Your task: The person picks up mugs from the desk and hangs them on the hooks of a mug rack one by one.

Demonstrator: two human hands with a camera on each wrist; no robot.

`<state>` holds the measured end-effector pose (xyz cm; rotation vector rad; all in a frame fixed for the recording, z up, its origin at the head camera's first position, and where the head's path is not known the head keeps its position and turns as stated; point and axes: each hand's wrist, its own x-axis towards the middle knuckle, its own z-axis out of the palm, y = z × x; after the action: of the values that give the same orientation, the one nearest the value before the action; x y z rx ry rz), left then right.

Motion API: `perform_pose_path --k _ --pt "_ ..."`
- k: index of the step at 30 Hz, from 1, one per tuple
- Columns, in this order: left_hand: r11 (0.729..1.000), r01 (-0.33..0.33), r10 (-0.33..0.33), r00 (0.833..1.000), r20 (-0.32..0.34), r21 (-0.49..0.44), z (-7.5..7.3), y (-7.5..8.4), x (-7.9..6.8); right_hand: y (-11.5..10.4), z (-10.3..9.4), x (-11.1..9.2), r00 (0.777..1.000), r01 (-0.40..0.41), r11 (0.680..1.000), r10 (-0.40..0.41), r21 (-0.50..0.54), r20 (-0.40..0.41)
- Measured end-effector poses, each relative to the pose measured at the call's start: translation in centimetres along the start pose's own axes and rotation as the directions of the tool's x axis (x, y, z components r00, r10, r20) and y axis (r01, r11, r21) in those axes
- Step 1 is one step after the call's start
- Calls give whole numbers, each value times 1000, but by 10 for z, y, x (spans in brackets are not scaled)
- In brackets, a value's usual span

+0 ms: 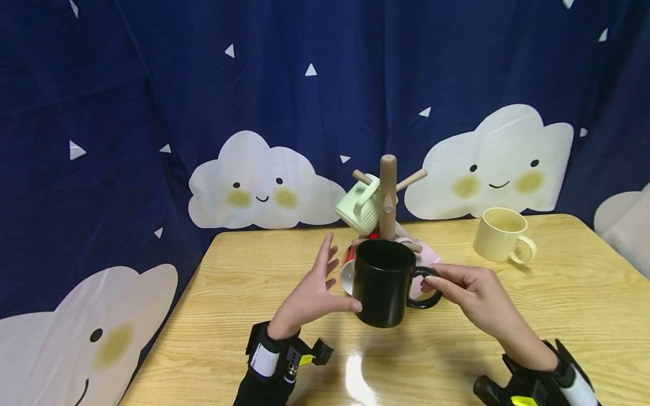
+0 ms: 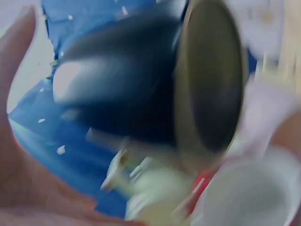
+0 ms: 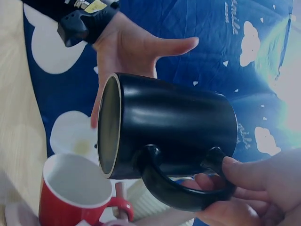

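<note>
A black mug (image 1: 383, 293) is held upright above the table, in front of a wooden mug tree (image 1: 388, 197). My right hand (image 1: 474, 290) pinches its handle (image 3: 188, 195) between thumb and fingers, seen closely in the right wrist view. Beside the mug's other side, my left hand (image 1: 310, 293) is spread, fingers straight and thumb tip right at the mug's wall. A light green mug (image 1: 358, 211) hangs tilted from an upper peg. Lower on the tree are a red mug (image 3: 70, 193) with a white inside and a pink mug (image 1: 429, 254), both partly hidden by the black mug in the head view.
A cream mug (image 1: 500, 237) stands upright at the back right of the wooden table (image 1: 244, 270), its handle toward the right. An upper peg (image 1: 412, 179) juts out bare to the right. Behind the table hangs a dark blue curtain (image 1: 284, 101) with clouds.
</note>
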<state>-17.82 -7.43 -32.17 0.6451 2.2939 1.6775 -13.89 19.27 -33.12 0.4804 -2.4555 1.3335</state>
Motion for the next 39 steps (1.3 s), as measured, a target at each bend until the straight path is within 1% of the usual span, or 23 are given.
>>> perform_pose_path --k 1,3,4,5,7,8,11,14,18,21,24,26,27,29,32,34,36,39 --pt "999 -14 15 999 31 -44 4 0 1 -2 0 -1 1000 6 1000 -6 10 0" --pt "989 -52 65 994 88 -142 14 -1 4 -5 1 -3 1000 18 999 -18 29 2" --pt "980 -70 90 991 99 -185 18 -1 6 -6 1 -3 1000 24 999 -25 39 6" --pt "973 -88 111 989 101 -213 23 -1 7 -8 1 -4 999 32 998 -33 48 6" --pt "962 -123 147 986 81 -244 31 -1 9 -10 2 -5 999 44 997 -45 56 4" --pt "957 -131 154 986 70 -260 34 -1 10 -10 2 -5 999 48 997 -48 57 4" --pt "949 -126 142 989 35 -288 41 -1 9 -11 2 -5 999 42 998 -42 48 4" --pt "940 -116 132 991 29 -320 44 0 8 -11 2 -4 999 32 999 -32 35 14" --pt "940 -106 115 993 9 -323 47 1 7 -7 2 -2 999 31 999 -31 11 31" --pt "944 -92 96 995 -3 -316 47 1 7 -5 0 1 997 3 1000 -5 29 74" --pt "940 -73 79 997 3 -332 45 0 7 -2 -3 3 990 -60 994 48 89 133" --pt "924 -57 63 998 3 -378 43 0 7 0 -9 4 987 -102 986 84 134 139" --pt "913 -41 43 999 -5 -405 42 0 7 1 -13 5 988 -113 981 94 156 123" --pt "877 -23 14 1000 -22 -479 40 1 6 5 -23 6 993 -112 973 101 201 68" --pt "832 -3 -42 997 -67 -555 40 2 5 9 -38 8 993 -111 948 118 299 -3" --pt "811 -15 -46 995 -89 -585 40 2 5 12 -45 9 992 -102 928 120 358 -29" --pt "803 -26 -49 993 -111 -595 39 2 5 14 -51 9 991 -101 910 126 403 -36" --pt "783 -62 -37 989 -145 -619 39 4 6 17 -56 8 991 -94 894 127 438 -46"
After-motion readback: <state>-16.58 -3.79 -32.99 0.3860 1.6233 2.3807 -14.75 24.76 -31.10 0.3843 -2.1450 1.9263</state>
